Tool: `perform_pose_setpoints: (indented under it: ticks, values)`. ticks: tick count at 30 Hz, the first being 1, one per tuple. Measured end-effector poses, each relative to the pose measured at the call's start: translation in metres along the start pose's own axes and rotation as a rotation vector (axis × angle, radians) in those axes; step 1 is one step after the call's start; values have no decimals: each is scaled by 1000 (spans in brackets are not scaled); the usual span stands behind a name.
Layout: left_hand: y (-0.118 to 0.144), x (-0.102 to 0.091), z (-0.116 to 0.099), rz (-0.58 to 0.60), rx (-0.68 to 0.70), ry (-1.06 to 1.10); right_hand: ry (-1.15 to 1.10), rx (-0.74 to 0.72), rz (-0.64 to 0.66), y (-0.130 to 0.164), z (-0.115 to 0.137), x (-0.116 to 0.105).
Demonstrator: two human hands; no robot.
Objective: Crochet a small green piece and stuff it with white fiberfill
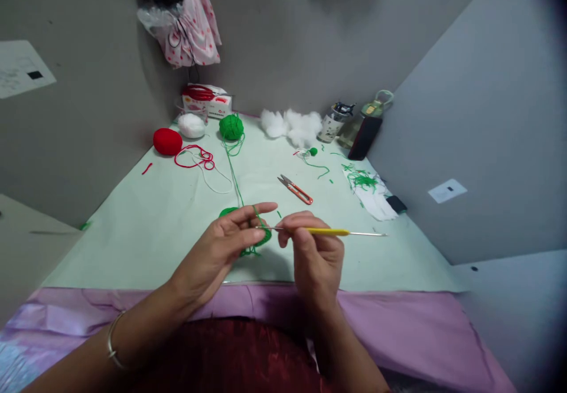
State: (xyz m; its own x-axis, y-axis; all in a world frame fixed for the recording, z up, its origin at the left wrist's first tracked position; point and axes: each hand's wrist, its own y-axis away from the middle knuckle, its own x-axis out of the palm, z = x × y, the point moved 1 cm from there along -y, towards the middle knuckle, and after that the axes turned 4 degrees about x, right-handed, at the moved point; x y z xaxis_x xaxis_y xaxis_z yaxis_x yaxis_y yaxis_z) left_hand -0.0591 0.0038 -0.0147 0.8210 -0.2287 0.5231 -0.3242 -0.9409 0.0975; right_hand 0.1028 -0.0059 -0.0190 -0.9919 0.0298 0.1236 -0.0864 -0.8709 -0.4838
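My left hand (225, 245) pinches a small green crochet piece (264, 238), and a green strand runs over its forefinger. The strand leads back across the table to a green yarn ball (231, 127). My right hand (312, 251) grips a crochet hook with a yellow handle (328, 231); its metal tip points left into the green piece. Both hands hover just above the near part of the pale green table (155, 227).
Red-handled snips (296, 189) lie beyond my hands. A red yarn ball (167, 141), loose red and white strands (199, 159), a white ball (192, 125), white stuffing (292, 126), a box (207, 104), a cup (331, 124), green scraps on white paper (367, 189) line the back and right.
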Motion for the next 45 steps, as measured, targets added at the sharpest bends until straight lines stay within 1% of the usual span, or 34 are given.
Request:
perform_pose_setpoints:
  ticks: [2, 4, 6, 9, 12, 15, 18, 20, 23, 24, 26, 27, 28, 30, 31, 33, 34, 36, 38, 40, 41, 43, 45]
  values:
    - [2, 0, 0, 32, 63, -144, 5, 26, 46, -1, -1, 2]
    - [3, -2, -1, 74, 87, -239, 6, 54, 31, -1, -3, 1]
    - [3, -4, -2, 101, 80, -255, -63, 121, 1, -1, -6, 0]
    - [3, -7, -3, 95, 88, -222, -190, 224, -9, -3, -9, -3]
    - [3, -7, -5, 75, 111, -220, -222, 241, 7, -5, -8, -5]
    - [4, -6, -7, 58, 126, -237, -145, 176, 38, -4, -3, -5]
    - [6, -4, -10, 30, 143, -266, 57, 52, 61, -1, 4, -7]
    - [6, -2, -10, -12, 154, -293, 242, -99, 97, 2, 7, -7]
    - [7, 3, -6, -77, 164, -280, 532, -403, 161, 9, 7, -6]
    - [7, 4, -4, -85, 161, -240, 632, -491, 173, 11, 6, -5]
    - [7, 6, -1, -62, 108, -103, 795, -605, 161, 14, 3, -4]
    - [6, 6, 1, -37, 55, -19, 824, -624, 141, 15, 2, -4]
    - [5, 6, 2, -14, -6, 57, 803, -608, 121, 15, 1, -4]
    - [3, 3, 2, 6, -89, 149, 619, -486, 63, 13, 1, -4]
    - [2, 2, 1, -1, -95, 155, 487, -394, 30, 11, 1, -5]
    - [2, -1, -1, -28, -40, 96, 237, -208, -14, 5, 1, -4]
    - [2, -2, -2, -29, -9, 41, 157, -145, -16, 3, 2, -3]
    - [4, -1, -3, -7, 40, -68, 124, -85, 21, -1, 2, -1]
    - [5, 1, -2, 9, 72, -149, 182, -98, 54, -1, 2, 1]
    - [6, 2, -1, -16, 99, -177, 255, -155, 59, 3, 0, 1]
    - [6, 3, 0, -35, 109, -165, 306, -199, 61, 5, -1, 2]
    - [5, 4, 1, -64, 112, -88, 467, -330, 62, 11, -4, 2]
    - [3, 6, 2, -49, 56, 28, 623, -472, 64, 15, -5, 2]
